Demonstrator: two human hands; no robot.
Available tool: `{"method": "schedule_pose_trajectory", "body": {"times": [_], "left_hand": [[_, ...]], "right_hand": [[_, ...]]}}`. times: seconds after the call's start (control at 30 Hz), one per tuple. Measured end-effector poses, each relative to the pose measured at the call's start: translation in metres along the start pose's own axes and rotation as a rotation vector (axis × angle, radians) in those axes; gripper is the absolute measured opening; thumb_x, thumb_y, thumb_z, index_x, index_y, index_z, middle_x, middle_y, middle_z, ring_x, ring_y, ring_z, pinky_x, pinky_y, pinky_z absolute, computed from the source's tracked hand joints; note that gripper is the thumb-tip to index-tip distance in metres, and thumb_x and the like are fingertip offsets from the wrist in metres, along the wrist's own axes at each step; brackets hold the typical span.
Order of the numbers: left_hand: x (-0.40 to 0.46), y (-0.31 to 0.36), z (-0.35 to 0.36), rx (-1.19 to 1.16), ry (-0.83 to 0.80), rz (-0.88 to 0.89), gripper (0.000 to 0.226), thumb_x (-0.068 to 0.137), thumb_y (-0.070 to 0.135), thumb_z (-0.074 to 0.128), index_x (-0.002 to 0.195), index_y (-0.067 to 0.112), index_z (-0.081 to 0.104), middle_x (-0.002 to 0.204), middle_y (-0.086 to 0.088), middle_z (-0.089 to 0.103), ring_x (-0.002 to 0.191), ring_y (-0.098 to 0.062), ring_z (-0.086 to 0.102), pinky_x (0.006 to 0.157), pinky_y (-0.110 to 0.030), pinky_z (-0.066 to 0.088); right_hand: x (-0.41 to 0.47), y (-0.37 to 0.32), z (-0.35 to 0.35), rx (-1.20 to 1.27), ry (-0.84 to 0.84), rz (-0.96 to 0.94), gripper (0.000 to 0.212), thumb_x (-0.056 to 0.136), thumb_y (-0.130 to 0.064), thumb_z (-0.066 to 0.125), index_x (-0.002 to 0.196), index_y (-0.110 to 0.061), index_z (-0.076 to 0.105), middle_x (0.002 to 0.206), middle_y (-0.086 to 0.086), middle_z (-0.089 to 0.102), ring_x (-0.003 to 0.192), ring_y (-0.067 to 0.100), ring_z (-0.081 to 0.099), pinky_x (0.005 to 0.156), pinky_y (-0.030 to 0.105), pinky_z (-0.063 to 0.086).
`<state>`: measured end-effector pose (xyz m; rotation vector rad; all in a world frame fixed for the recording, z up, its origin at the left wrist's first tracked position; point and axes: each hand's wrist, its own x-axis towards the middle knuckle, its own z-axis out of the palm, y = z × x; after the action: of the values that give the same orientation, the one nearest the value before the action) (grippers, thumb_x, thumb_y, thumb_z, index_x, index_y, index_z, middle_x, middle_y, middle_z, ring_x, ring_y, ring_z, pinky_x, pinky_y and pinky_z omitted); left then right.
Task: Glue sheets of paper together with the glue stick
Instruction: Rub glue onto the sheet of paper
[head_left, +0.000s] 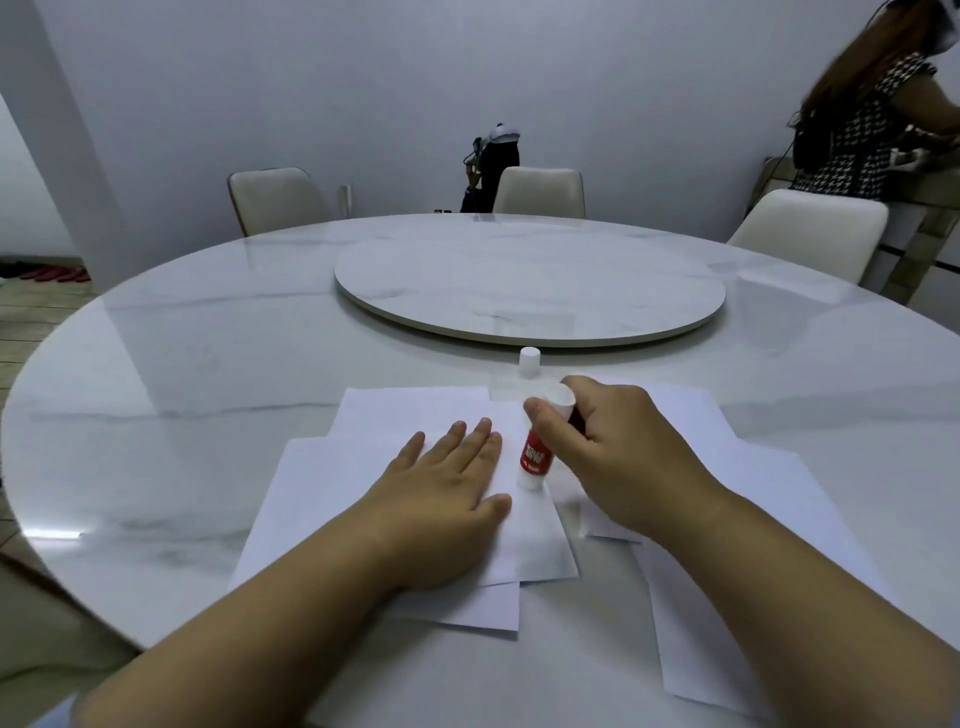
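Several white sheets of paper (395, 415) lie overlapping on the marble table in front of me. My left hand (447, 493) rests flat on the top sheet, fingers spread. My right hand (613, 457) grips a red and white glue stick (535, 457), which is tilted with its lower end touching the paper just right of my left hand. The stick's white cap (529, 361) stands upright on the table just beyond the sheets.
A round marble turntable (530, 280) sits in the middle of the table (208, 364). Cream chairs (275, 200) stand around the far side. A person in a patterned top (878, 124) stands at the far right by a counter.
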<state>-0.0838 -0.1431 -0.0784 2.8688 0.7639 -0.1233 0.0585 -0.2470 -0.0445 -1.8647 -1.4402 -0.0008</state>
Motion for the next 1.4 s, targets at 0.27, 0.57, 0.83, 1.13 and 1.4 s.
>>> {"method": "schedule_pose_trajectory", "body": {"times": [0.27, 0.57, 0.83, 1.13, 1.4], "left_hand": [[-0.001, 0.001, -0.003, -0.009, -0.044, -0.005, 0.062, 0.096, 0.047, 0.016, 0.146, 0.028, -0.014, 0.155, 0.012, -0.022, 0.14, -0.003, -0.021, 0.114, -0.032, -0.014], [-0.003, -0.005, -0.019, -0.014, -0.168, 0.061, 0.063, 0.097, 0.043, 0.024, 0.147, 0.032, -0.013, 0.154, 0.016, -0.021, 0.139, -0.001, -0.022, 0.114, -0.031, -0.015], [-0.018, 0.01, -0.04, -0.129, -0.305, 0.288, 0.071, 0.094, 0.009, 0.037, 0.142, 0.054, 0.008, 0.15, 0.024, -0.025, 0.132, 0.0, -0.033, 0.107, -0.033, -0.023], [-0.022, -0.01, -0.018, 0.054, -0.156, -0.322, 0.088, 0.081, 0.074, 0.025, 0.146, 0.029, -0.014, 0.157, -0.003, -0.021, 0.143, -0.023, -0.02, 0.116, -0.047, -0.009], [-0.004, -0.012, -0.024, -0.057, 0.081, -0.093, 0.064, 0.095, 0.05, 0.022, 0.149, 0.026, -0.002, 0.158, 0.008, -0.014, 0.143, -0.007, -0.014, 0.117, -0.035, -0.008]], "right_hand": [[-0.029, 0.0, -0.011, 0.328, -0.165, 0.003, 0.046, 0.083, -0.051, 0.054, 0.068, -0.008, 0.061, 0.057, 0.005, 0.059, 0.048, 0.009, 0.048, 0.048, 0.023, 0.04], [0.02, 0.052, -0.004, 1.108, 0.564, 0.647, 0.036, 0.089, -0.041, 0.048, 0.062, -0.016, 0.047, 0.04, -0.005, 0.046, 0.036, 0.011, 0.033, 0.038, 0.021, 0.027], [0.061, 0.051, -0.007, 1.082, 0.648, 0.576, 0.036, 0.091, -0.037, 0.049, 0.064, -0.014, 0.054, 0.038, -0.006, 0.045, 0.036, 0.01, 0.034, 0.036, 0.018, 0.027], [0.068, -0.003, -0.003, 0.77, 0.282, 0.23, 0.038, 0.089, -0.044, 0.056, 0.08, -0.007, 0.063, 0.049, -0.008, 0.056, 0.045, 0.007, 0.048, 0.048, 0.021, 0.04], [0.056, -0.008, 0.018, 0.312, 0.154, 0.205, 0.039, 0.091, -0.044, 0.047, 0.071, -0.011, 0.054, 0.068, 0.006, 0.064, 0.051, 0.01, 0.053, 0.052, 0.029, 0.039]]}}
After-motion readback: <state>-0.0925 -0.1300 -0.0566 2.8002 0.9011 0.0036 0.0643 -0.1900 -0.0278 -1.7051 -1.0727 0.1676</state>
